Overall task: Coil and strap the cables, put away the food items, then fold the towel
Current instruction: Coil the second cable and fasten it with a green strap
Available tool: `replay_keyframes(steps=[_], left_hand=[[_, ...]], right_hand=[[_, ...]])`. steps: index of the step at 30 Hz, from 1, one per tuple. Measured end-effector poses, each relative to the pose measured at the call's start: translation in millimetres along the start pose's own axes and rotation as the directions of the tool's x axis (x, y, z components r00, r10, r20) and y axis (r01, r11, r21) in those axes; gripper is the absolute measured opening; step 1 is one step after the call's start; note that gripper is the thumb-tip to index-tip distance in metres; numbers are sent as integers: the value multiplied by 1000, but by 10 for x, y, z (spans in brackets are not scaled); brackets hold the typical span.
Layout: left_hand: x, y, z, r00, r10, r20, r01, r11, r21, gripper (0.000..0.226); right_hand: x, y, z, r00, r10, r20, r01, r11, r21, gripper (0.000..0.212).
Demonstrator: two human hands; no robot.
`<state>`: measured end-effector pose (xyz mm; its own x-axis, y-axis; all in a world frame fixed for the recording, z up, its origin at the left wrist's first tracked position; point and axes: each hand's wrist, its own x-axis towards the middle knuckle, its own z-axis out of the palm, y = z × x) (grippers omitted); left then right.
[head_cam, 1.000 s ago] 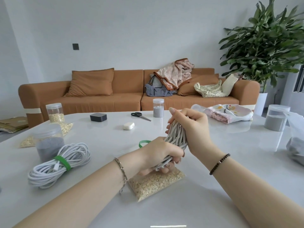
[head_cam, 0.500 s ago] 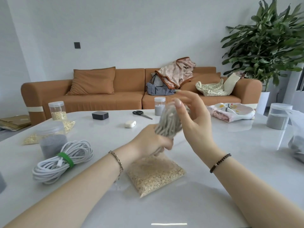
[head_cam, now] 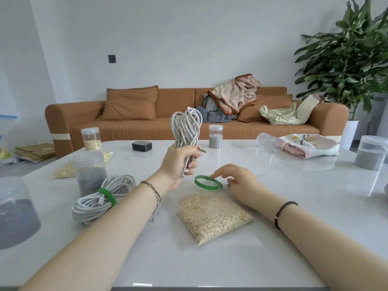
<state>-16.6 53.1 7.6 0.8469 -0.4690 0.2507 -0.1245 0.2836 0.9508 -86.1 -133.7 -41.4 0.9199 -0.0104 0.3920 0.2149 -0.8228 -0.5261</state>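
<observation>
Since a second ago the right hand (head_cam: pixel 239 182) has left the coil (head_cam: pixel 186 127) and dropped to the worktop (head_cam: pixel 294 196), fingers loosely spread, index tip touching the green strap (head_cam: pixel 207 183). Meanwhile the left hand (head_cam: pixel 180 159) grips the coil upright, off the worktop. Beyond the oat bag (head_cam: pixel 214 217) lies the strap; a strapped cable (head_cam: pixel 100 200) lies left.

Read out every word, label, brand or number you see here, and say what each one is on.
No text can be read.
Printed cloth on the table: dark marks that may be lettering, too blurred to read.
Oat jar, grey jar, oat bag: no label shows.
</observation>
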Motion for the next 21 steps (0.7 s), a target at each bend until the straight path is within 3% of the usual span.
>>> replay_keyframes(steps=[4,11,13,16,18,21], left_hand=[[-9,-18,44,1000,-19,18,19,1000,17,18],[-33,-88,75,999,-26,38,25,999,38,15],[-35,-109,78,999,-26,41,24,998,59,13],[-28,-128,82,998,-39,46,35,996,85,12],[-24,-148,81,998,-38,50,32,991,130,12],[-13,-190,93,1000,-8,23,2,971,238,17]], right_hand=[[20,8,25,999,-32,42,36,996,-86,36],[-13,-1,-76,999,-12,-45,8,997,-79,14],[-12,-27,-106,989,51,-142,-49,999,17,15],[-2,-56,-170,942,235,-238,-160,942,295,15],[-21,-87,-212,928,316,-195,-185,849,495,12],[-47,-164,-213,944,319,-84,-168,684,709,12]])
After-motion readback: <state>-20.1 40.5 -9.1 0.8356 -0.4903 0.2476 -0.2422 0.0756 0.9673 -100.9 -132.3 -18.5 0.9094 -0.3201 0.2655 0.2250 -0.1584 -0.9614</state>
